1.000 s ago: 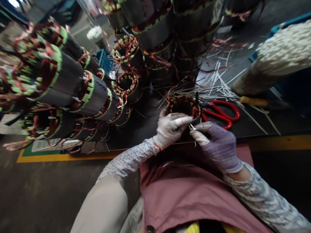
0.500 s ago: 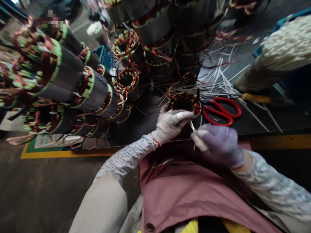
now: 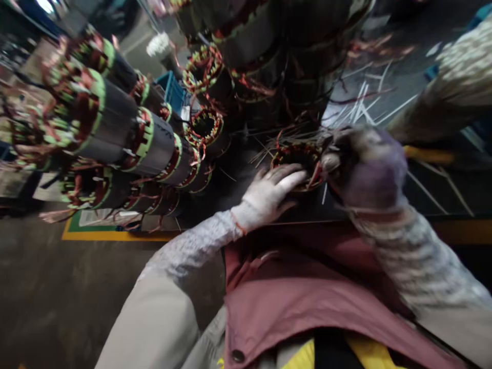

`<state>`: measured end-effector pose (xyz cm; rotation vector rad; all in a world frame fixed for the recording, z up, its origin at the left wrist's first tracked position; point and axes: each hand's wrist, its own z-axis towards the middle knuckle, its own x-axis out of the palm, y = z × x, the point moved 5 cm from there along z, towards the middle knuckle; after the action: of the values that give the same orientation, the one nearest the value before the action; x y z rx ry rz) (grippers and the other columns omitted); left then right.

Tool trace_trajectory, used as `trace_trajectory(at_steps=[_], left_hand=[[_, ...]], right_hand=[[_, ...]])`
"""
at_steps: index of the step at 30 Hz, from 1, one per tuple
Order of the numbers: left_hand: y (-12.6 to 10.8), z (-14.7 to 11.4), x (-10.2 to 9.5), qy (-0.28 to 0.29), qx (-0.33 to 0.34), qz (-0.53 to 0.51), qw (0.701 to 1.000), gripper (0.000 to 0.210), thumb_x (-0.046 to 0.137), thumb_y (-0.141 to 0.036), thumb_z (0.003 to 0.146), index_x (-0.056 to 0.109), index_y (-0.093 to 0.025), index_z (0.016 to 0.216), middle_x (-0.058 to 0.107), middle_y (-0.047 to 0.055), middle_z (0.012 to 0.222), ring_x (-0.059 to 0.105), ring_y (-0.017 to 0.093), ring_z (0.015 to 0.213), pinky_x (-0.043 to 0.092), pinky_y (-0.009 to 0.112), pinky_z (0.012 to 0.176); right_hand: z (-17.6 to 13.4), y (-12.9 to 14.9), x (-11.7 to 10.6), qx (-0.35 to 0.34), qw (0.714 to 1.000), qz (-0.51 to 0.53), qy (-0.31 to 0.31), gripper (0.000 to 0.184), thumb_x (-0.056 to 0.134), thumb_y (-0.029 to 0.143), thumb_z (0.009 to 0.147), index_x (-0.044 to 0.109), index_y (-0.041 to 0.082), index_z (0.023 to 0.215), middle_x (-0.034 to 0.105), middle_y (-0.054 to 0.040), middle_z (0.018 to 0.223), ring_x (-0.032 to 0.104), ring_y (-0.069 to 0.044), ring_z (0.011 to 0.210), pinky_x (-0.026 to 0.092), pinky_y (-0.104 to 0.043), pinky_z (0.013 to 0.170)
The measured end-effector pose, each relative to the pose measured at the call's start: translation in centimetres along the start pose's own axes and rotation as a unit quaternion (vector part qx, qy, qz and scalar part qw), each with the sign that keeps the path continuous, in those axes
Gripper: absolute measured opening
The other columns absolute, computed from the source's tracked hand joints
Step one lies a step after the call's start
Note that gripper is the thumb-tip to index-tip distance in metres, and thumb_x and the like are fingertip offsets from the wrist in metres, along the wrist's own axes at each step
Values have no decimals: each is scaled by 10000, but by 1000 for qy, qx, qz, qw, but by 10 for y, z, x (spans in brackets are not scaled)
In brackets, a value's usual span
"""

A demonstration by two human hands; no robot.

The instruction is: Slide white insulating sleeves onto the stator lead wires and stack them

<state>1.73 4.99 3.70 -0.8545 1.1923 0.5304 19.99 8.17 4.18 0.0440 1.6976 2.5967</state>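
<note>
A small motor stator [image 3: 315,177], wound with copper wire, stands on the dark bench in front of me. My left hand [image 3: 269,195], in a white glove, lies across its near left rim with the fingers stretched and the thumb apart. At the stator's right side is my right hand [image 3: 371,166], in a purple glove with dirty light fingers. Those fingers look curled in beside the rim, but motion smears them, and whatever they hold is not clear. The spot where red scissors lay is covered by this hand.
Stacked stators [image 3: 115,120] fill the left, and taller ones [image 3: 249,56] stand behind. Thin white strips [image 3: 363,105] lie scattered on the bench [image 3: 230,200]. At right are a bundle of white cords [image 3: 467,61] and a yellow handle [image 3: 430,154].
My right hand has moved up and right, from in front of the stator to its right side. My left fingers have spread over the rim. The white strands between my hands no longer show.
</note>
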Motion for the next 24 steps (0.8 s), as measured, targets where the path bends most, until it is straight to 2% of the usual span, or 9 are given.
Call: trace_trajectory(at_steps=[2, 3, 6, 9, 13, 17, 20, 22, 24], left_hand=[[-3, -8, -14, 3, -73, 60, 996, 702, 769, -460, 893, 539, -144, 1477, 624, 220, 1454, 619, 337, 1339, 496, 473, 1113], [-5, -10, -16, 34, -105, 83, 990, 775, 767, -512, 882, 505, -122, 1500, 676, 229, 1365, 682, 347, 1235, 554, 458, 1019], [-8, -2, -10, 172, -132, 143, 966, 614, 657, -426, 976, 493, -152, 1501, 777, 151, 1036, 775, 286, 838, 586, 353, 687], [-5, 21, -8, 234, -37, 197, 951, 354, 483, -234, 1040, 619, -213, 1367, 766, 108, 886, 765, 272, 742, 538, 322, 589], [5, 41, -21, 272, 112, 270, 917, 336, 521, -219, 1010, 678, -237, 1307, 761, 98, 852, 757, 286, 753, 540, 337, 584], [15, 46, -29, 200, 171, 297, 918, 404, 551, -163, 992, 667, -297, 1354, 753, 91, 1234, 753, 246, 916, 572, 319, 666], [24, 41, -21, 167, 176, 257, 935, 414, 599, -224, 995, 649, -346, 1387, 673, 47, 1427, 717, 230, 1089, 572, 279, 708], [28, 36, -13, 167, 166, 244, 941, 434, 594, -277, 1012, 607, -355, 1439, 674, 38, 1432, 690, 226, 1161, 560, 256, 709], [27, 30, -7, 179, 154, 253, 938, 440, 553, -305, 1036, 571, -332, 1475, 670, 47, 1441, 687, 226, 1169, 556, 259, 713]], right_hand=[[-18, -11, -10, 25, 996, -46, -67, 231, 491, 325, 1019, 665, 237, 1142, 743, -86, 1148, 684, -122, 595, 520, -252, 459], [-29, -14, -9, 10, 992, -107, -59, 290, 491, 280, 1010, 653, 242, 1247, 741, -96, 1217, 734, -145, 690, 570, -261, 532], [-57, -24, 6, -60, 971, -227, 54, 384, 556, 218, 936, 673, 214, 1301, 759, -101, 1223, 779, -238, 953, 649, -335, 782], [-57, -35, 18, -132, 949, -261, 115, 384, 618, 253, 917, 690, 190, 1288, 763, -120, 1213, 779, -282, 974, 655, -373, 784], [-29, -37, 17, -202, 929, -259, 170, 347, 617, 261, 924, 694, 205, 1258, 802, -59, 1055, 780, -191, 824, 637, -278, 710], [-12, -16, -4, -271, 897, -264, 229, 291, 565, 246, 938, 708, 272, 1190, 798, 28, 1019, 760, -105, 836, 609, -184, 742], [-1, 6, -50, -279, 890, -352, 82, 275, 576, 254, 969, 698, 274, 1215, 779, -23, 1048, 742, -127, 932, 595, -220, 839], [11, 14, -90, -235, 877, -414, -62, 341, 599, 275, 977, 675, 197, 1300, 740, -150, 1131, 708, -210, 1074, 564, -341, 966], [28, 14, -123, -160, 838, -497, -159, 426, 696, 410, 927, 711, 147, 1262, 701, -219, 1187, 672, -273, 1136, 522, -424, 1014]])
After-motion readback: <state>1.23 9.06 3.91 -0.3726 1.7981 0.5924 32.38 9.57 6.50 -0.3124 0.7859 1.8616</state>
